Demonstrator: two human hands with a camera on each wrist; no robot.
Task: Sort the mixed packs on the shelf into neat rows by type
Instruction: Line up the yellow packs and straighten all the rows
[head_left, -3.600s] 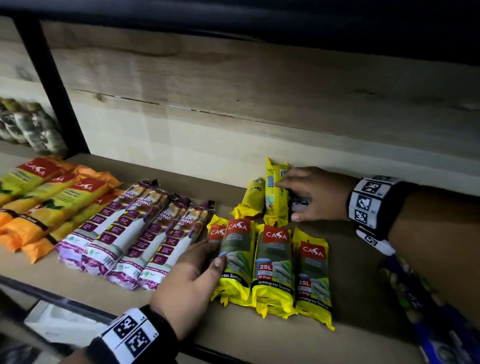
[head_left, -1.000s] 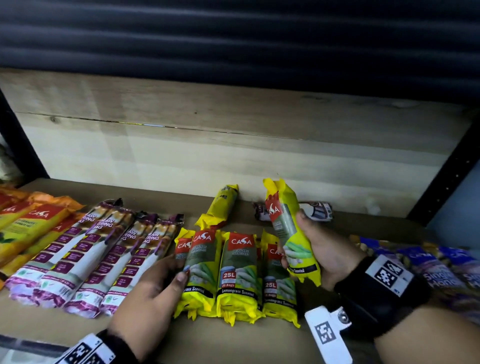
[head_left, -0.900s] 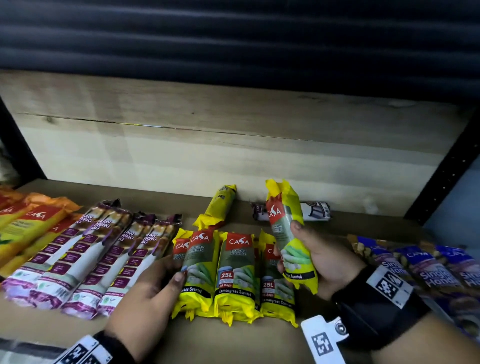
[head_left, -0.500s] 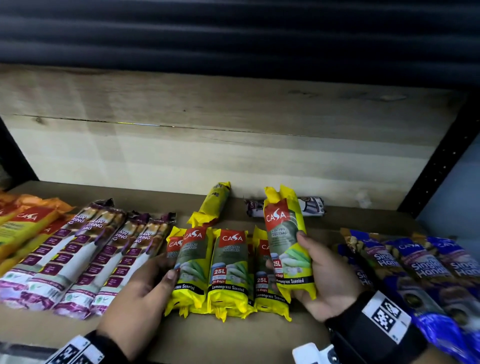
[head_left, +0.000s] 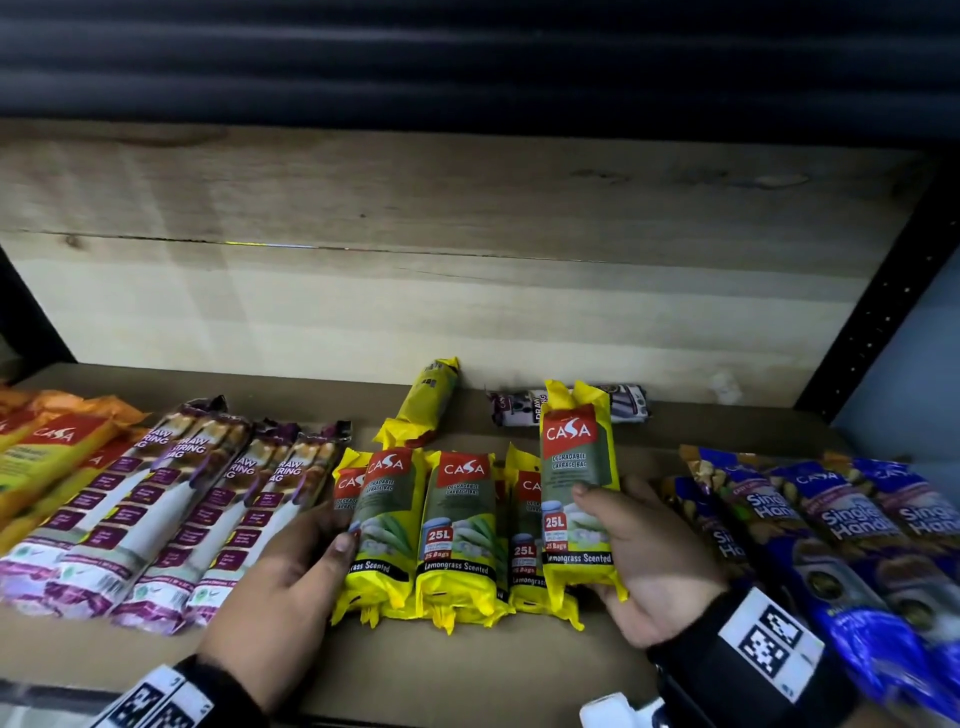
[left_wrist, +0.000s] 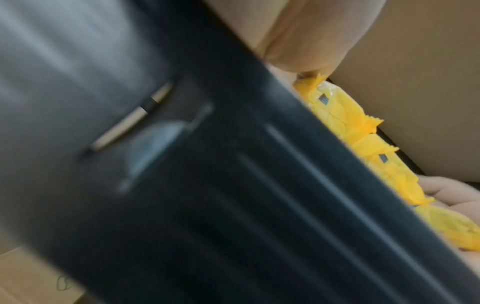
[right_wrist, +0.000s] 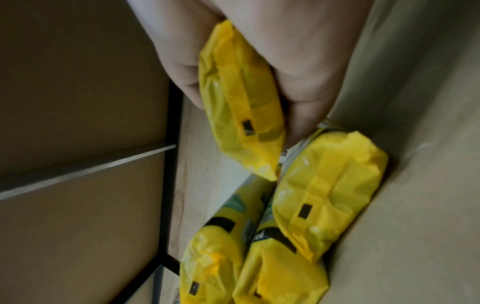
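Note:
My right hand (head_left: 631, 540) grips a yellow CASA garbage-bag pack (head_left: 577, 483), label up, just above the right end of a row of like yellow packs (head_left: 457, 525) on the shelf. The right wrist view shows that held pack (right_wrist: 241, 98) end-on between thumb and fingers, with the row's ends (right_wrist: 324, 205) below. My left hand (head_left: 306, 561) lies with straight fingers against the row's left-most pack (head_left: 379, 519). One more yellow pack (head_left: 426, 405) lies behind the row. A purple draw-string pack (head_left: 519, 408) lies crosswise by the back wall.
Purple draw-string packs (head_left: 171, 499) lie in a row left of the yellow ones, orange packs (head_left: 41, 457) further left. Blue packs (head_left: 831, 519) lie at the right. A black frame post (head_left: 883, 291) bounds the shelf on the right. The left wrist view is mostly a blurred dark bar (left_wrist: 182, 185).
My right hand picked a yellow pack up from the back of the shelf and brought it forward and down to the row's right end. The left hand stayed against the row's left side.

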